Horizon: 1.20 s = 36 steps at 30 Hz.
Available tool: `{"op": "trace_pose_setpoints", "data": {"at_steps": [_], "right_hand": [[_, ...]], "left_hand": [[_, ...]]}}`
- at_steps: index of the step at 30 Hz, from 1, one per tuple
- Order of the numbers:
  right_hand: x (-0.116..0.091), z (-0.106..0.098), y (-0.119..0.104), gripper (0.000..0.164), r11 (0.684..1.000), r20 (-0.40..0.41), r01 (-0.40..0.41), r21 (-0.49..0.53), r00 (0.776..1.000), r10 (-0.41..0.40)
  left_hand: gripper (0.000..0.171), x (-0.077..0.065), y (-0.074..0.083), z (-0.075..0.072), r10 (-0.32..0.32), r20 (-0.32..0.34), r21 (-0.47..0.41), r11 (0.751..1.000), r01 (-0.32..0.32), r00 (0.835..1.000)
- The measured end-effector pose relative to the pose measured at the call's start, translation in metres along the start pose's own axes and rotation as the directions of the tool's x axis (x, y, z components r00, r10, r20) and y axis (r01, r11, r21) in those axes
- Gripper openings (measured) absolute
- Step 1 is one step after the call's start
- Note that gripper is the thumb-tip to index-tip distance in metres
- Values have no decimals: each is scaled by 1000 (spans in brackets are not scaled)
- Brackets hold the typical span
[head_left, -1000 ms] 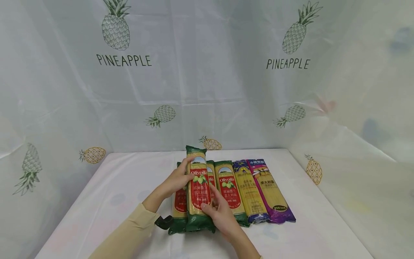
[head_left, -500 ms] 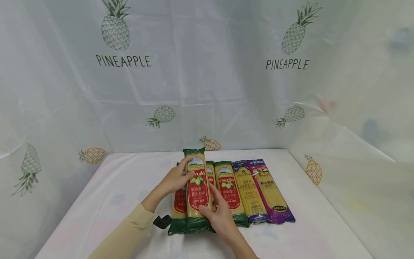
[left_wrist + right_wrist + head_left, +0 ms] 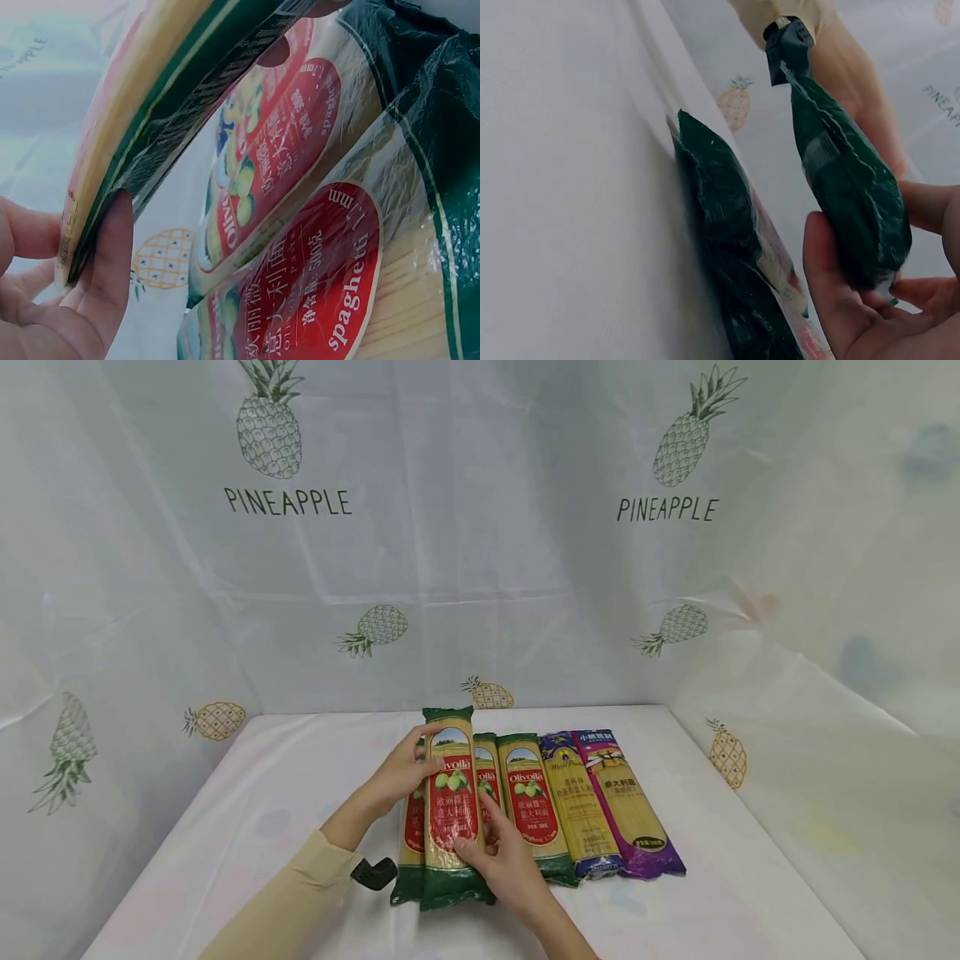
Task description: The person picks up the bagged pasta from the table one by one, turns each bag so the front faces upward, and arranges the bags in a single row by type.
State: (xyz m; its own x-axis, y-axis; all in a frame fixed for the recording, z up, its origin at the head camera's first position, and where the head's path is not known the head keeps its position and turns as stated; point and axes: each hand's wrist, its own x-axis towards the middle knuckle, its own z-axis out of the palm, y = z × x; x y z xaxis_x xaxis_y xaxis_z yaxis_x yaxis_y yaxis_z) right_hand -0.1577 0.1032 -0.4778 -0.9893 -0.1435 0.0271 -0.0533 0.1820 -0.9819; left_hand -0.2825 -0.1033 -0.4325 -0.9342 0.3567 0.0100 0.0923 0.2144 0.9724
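Observation:
Both hands hold one green-ended spaghetti pack [image 3: 453, 802] with a red Olivoila label. My left hand [image 3: 401, 774] grips its upper left edge, thumb over the front and fingers behind, as the left wrist view shows. Lower on the right side, my right hand [image 3: 513, 866] grips the same pack, its thumb on the label. In the right wrist view the held pack [image 3: 847, 199] is raised above the lying packs. Beneath it, partly hidden, lie a left Olivoila pack [image 3: 410, 864] and a middle one [image 3: 486, 762]. A third Olivoila pack [image 3: 531, 789] lies just right of them.
Right of the Olivoila packs lie a blue-ended spaghetti pack [image 3: 581, 810] and a purple pasta pack [image 3: 628, 802], side by side. All are on a white-covered table [image 3: 300, 752]. A pineapple-print curtain [image 3: 480, 552] stands behind the table's far edge and along its sides.
The held pack has shifted slightly left and toward the person, now overlapping more of the left pack. Both hands have moved along with it, and the lying packs have stayed put.

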Motion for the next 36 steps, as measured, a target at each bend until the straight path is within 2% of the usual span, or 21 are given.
{"op": "trace_pose_setpoints", "data": {"at_steps": [4, 9, 13, 17, 22, 25, 31, 36], "right_hand": [[0, -5, -2, 80, 998, 55, -51, 25, 997, 49], [1, -11, -6, 80, 988, 137, -138, 73, 982, 127], [2, -14, -7, 80, 980, 202, -164, 116, 970, 138], [2, -12, -8, 82, 982, 217, -137, 133, 970, 106], [3, -4, -9, 86, 992, 168, -78, 98, 984, 61], [4, 2, -9, 86, 993, 151, -57, 101, 988, 41], [7, 13, -11, 83, 991, 171, -24, 134, 985, 1], [12, 23, -10, 84, 996, 182, -6, 88, 983, -10]], "left_hand": [[59, 0, 0, -3, -6, 16, -35, 999, 7, 1000], [58, -1, -2, -8, -21, 34, -66, 998, 23, 999], [58, -2, -2, -12, -26, 39, -62, 998, 28, 999], [58, -3, -1, -15, -45, 32, -63, 997, 47, 998], [58, -2, -6, -20, -70, 35, -58, 996, 72, 997], [60, -2, -10, -23, -78, 36, -32, 996, 79, 996], [62, -4, -20, -31, -102, -13, 2, 995, 102, 995], [63, -6, -27, -42, -77, -36, 86, 993, 80, 996]]}}
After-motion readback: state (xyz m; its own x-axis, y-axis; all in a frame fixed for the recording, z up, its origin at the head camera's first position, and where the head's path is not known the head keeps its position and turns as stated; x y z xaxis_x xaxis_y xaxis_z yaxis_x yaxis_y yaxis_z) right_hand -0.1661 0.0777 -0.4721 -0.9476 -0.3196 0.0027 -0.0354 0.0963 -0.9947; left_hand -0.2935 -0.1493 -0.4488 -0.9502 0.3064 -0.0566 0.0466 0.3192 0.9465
